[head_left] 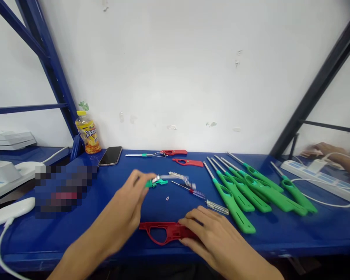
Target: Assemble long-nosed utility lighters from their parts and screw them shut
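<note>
The red handle shell [172, 232] lies at the near edge of the worktop [268, 233], centre, its ribbed interior facing up and its trigger loop toward the left. The right hand [212, 233] grips its right end, fingers closed on it. The left hand [131, 194] is beyond the shell, fingertips drawn narrow at the small green plastic parts [162, 182]; motion blur obscures the contact, so whether a part is held I cannot tell.

Assessment: the step in hand appears to be handling small parts beside the opened shell. The next move calls for a fine pinch by the left hand and a steady shell under the right. The small parts could easily scatter.

Just beyond the shell lies a small pale clip [167, 198]. To its right are a screwdriver [196, 193] and a clear plastic reservoir [217, 207]. Farther off are a metal rod with a green collar [145, 155] and two red handle pieces [189, 162]. Green lighters [235, 210] lie on the right.
</note>
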`<state>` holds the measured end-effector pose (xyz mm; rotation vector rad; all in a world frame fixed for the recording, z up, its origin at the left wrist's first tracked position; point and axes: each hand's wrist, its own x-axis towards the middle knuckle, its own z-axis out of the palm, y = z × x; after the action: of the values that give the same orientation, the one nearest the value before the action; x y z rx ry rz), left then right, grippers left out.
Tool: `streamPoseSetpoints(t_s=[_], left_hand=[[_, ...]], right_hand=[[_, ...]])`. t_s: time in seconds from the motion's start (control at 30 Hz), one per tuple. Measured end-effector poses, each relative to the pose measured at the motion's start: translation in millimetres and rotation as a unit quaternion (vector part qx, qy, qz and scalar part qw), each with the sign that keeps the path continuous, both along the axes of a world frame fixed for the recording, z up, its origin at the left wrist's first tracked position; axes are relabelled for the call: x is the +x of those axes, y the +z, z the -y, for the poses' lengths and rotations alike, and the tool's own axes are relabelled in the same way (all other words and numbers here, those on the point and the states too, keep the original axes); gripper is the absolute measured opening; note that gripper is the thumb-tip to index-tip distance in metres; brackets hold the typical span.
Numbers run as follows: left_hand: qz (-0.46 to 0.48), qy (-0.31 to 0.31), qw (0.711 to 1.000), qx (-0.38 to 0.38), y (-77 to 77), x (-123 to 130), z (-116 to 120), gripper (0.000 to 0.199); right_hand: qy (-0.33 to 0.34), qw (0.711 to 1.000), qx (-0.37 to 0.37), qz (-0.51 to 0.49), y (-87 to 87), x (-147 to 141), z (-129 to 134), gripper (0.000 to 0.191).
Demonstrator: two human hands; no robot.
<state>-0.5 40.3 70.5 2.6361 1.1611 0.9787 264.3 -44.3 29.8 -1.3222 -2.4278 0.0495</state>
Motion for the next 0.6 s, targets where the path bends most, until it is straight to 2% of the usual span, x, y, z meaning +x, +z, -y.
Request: streamPoseSetpoints(t_s=[0.07,0.13,0.3,0.43,0.6], left_hand=[[-0.015,-0.025,0.998,-0.054,-15.4,-11,28,0.042],[-0.016,-0.029,0.997,-0.077,-30.4,-21,43,0.044],[-0.02,-0.011,0.996,-0.081,-58.2,-37,41,0.041],[-0.025,-0.002,0.995,-0.099,-66.7,-42,35,0.037],[-0.011,-0.011,0.994,-0.111,-67.3,-42,36,0.033]], right_hand=[[-0.016,0.999,0.0,-0.041,-14.0,5,2,0.027],[-0.027,0.996,-0.016,-0.083,-21.2,9,2,0.027],[-0.037,0.984,-0.072,-0.158,-20.5,13,2,0.026],[-0.046,0.976,-0.096,-0.188,-18.1,13,1,0.022],[-0.047,0.977,-0.083,-0.193,-21.2,13,2,0.021]])
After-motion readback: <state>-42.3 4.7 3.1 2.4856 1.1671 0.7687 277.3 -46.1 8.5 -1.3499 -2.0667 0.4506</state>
